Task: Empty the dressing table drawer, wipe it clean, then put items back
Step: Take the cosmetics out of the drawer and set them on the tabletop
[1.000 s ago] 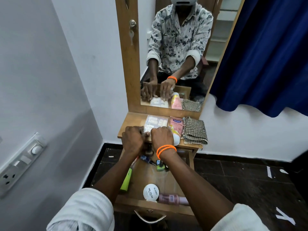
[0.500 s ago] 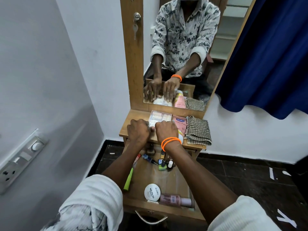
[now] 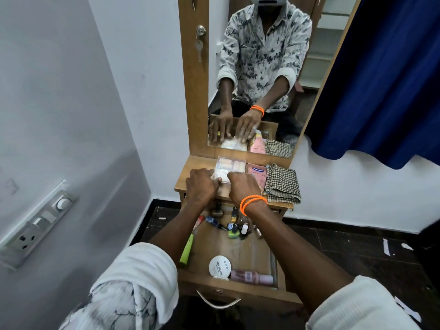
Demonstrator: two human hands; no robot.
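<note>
Your support is the small light-brown wooden dressing-table top [image 3: 190,179], backed by the mirror. Directly on it, left to right: a clear plastic box of pale pastel pieces [image 3: 229,166], a pink flat-lying lotion tube with a blue label [image 3: 257,173] just beside it, then a folded black-and-cream checked cloth [image 3: 282,183] at the right edge, touching the tube. Left strip of the top is bare wood. Your hands sit on the box's near edge, so that edge is hidden.
</note>
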